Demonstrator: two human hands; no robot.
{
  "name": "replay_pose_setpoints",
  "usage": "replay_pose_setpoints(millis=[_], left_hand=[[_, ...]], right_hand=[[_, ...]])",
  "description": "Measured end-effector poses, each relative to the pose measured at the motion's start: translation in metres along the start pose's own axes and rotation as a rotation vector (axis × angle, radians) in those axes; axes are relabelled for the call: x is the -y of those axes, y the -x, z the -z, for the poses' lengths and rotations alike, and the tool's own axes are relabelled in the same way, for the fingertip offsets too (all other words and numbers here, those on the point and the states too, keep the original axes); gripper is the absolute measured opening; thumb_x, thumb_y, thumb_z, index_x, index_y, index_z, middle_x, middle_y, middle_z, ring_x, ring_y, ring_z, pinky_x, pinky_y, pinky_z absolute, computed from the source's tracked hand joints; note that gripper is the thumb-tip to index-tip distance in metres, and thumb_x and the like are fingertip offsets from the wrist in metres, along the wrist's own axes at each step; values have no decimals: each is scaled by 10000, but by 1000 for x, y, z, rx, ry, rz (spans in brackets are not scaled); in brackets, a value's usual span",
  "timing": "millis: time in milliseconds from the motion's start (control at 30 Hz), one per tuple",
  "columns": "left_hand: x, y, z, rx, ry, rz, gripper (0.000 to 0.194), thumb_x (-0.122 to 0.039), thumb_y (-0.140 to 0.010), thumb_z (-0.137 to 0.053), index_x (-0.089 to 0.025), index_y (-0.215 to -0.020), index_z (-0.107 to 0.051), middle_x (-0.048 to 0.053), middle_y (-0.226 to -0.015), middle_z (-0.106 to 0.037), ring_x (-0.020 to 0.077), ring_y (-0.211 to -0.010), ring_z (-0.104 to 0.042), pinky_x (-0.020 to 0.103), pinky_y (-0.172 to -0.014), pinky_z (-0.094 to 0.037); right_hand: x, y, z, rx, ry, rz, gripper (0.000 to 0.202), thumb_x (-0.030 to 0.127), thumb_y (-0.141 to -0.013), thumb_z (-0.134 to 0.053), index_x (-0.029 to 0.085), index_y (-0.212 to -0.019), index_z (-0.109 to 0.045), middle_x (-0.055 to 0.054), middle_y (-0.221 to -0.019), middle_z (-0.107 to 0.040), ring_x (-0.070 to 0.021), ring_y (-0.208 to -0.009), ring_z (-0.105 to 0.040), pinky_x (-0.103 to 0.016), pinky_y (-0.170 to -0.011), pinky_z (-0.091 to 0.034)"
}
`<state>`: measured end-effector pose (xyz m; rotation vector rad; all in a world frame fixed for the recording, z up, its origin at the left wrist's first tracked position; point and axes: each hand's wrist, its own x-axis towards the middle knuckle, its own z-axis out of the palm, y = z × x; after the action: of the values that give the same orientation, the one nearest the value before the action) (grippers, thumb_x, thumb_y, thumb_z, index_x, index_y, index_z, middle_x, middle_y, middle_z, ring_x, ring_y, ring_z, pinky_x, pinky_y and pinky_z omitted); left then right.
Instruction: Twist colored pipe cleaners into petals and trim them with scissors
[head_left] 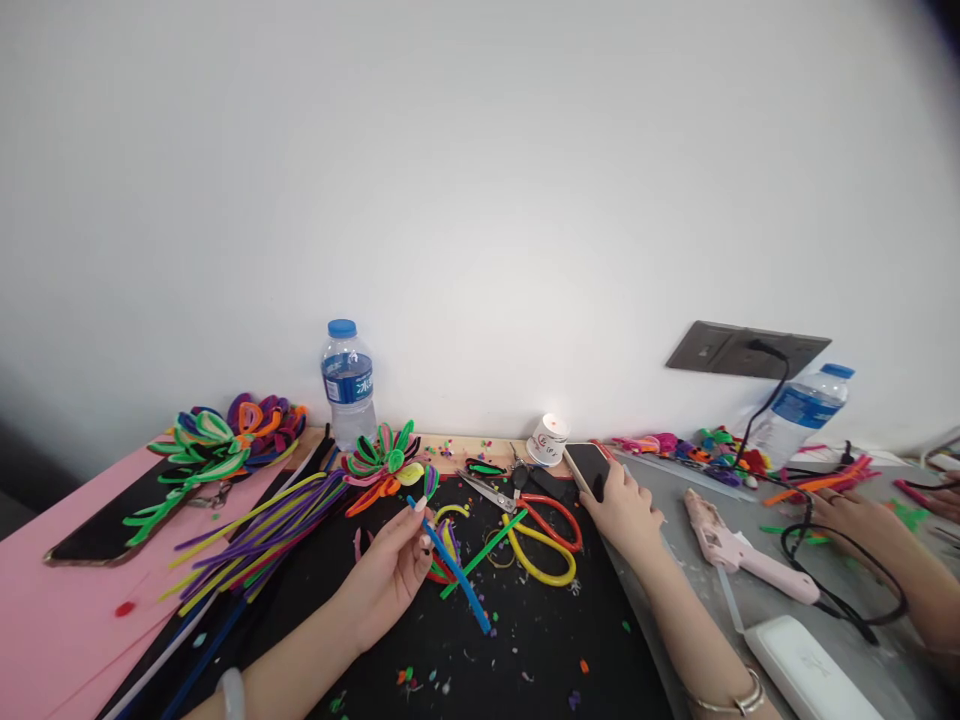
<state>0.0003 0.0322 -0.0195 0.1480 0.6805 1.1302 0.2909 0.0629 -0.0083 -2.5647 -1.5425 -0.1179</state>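
Note:
My left hand (394, 572) pinches a blue pipe cleaner (466, 590) near its upper end, above the black mat (465, 680). A green pipe cleaner (491, 548) crosses behind the blue one. My right hand (624, 512) rests with its fingers curled over the edge of a phone (587, 463) beside the mat. Between my hands lie scissors with red handles (576, 525) and scissors with yellow handles (541, 578). A multicoloured pipe-cleaner flower (386, 458) sits behind my left hand.
Bundled pipe cleaners (255, 540), more flowers (202, 450) and a bottle (349, 390) stand left. A paper cup (549, 440) is near the wall. At right are a pink glue gun (750, 560), its cord, a white case (810, 670) and another person's hand (862, 520).

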Motion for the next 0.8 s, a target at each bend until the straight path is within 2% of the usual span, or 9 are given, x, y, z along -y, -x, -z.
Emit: replay_pose_setpoints(millis=[233, 333, 433, 500, 567, 633, 667, 700, 800], left_hand=[[4, 2, 0, 33, -23, 35, 158, -87, -845, -449, -110, -761, -580, -10, -638, -552, 29, -438, -536, 130, -438, -530], [5, 1, 1, 52, -37, 40, 138, -90, -837, -468, -111, -760, -581, -7, -645, -560, 29, -437, -538, 132, -443, -531], [5, 3, -1, 46, -44, 25, 129, -86, -831, -477, -112, -756, -578, -13, -630, -555, 30, -436, -539, 131, -443, -529], [5, 4, -1, 21, -44, 11, 119, -80, -827, -482, -117, -766, -577, -16, -633, -559, 33, -436, -544, 133, -437, -528], [4, 4, -1, 0, -38, 5, 112, -79, -825, -484, -125, -780, -576, -13, -653, -573, 38, -443, -555, 138, -438, -530], [4, 4, 0, -6, -35, -5, 107, -80, -825, -486, -130, -786, -572, -12, -670, -584, 41, -453, -564, 142, -443, -531], [4, 3, 0, -11, -39, -16, 102, -82, -824, -489, -132, -787, -570, -12, -669, -585, 44, -460, -568, 143, -447, -530], [4, 3, 1, -18, -47, -33, 97, -82, -822, -493, -133, -788, -568, -14, -662, -584, 47, -466, -572, 143, -450, -529], [4, 2, 1, -51, -106, -101, 72, -81, -807, -518, -127, -779, -566, -16, -618, -575, 58, -488, -582, 141, -463, -520]], right_hand=[[2, -11, 1, 33, -67, -115, 551, 399, -636, -562, 160, -1099, -382, -157, -1050, -520, -368, -998, -459, -485, -759, -368], [4, -9, 1, 18, -75, -110, 478, 386, -638, -567, 152, -1026, -414, -151, -993, -535, -359, -967, -479, -468, -746, -374], [5, -4, 2, -6, -75, -82, 438, 348, -669, -553, 151, -1034, -412, -156, -1016, -535, -360, -1001, -457, -508, -789, -337], [6, 0, 4, -85, -86, -22, 451, 303, -687, -550, 160, -1085, -391, -158, -1111, -499, -364, -1081, -393, -554, -853, -267], [9, 7, 9, -249, -167, 127, 462, 257, -697, -551, 175, -1119, -382, -150, -1192, -449, -358, -1137, -334, -566, -898, -217], [16, 20, 16, -298, -387, 341, 399, 229, -710, -544, 177, -1083, -415, -147, -1181, -454, -314, -1118, -372, -473, -903, -294], [21, 28, 19, -236, -530, 448, 347, 223, -729, -529, 184, -1059, -431, -128, -1098, -503, -276, -1031, -450, -422, -865, -351], [27, 39, 22, -113, -671, 526, 306, 222, -737, -529, 196, -1031, -447, -93, -972, -550, -230, -873, -524, -374, -787, -408], [48, 75, 26, 409, -1031, 675, 342, 185, -681, -613, 220, -993, -477, 0, -772, -567, -134, -593, -524, -262, -587, -443]])
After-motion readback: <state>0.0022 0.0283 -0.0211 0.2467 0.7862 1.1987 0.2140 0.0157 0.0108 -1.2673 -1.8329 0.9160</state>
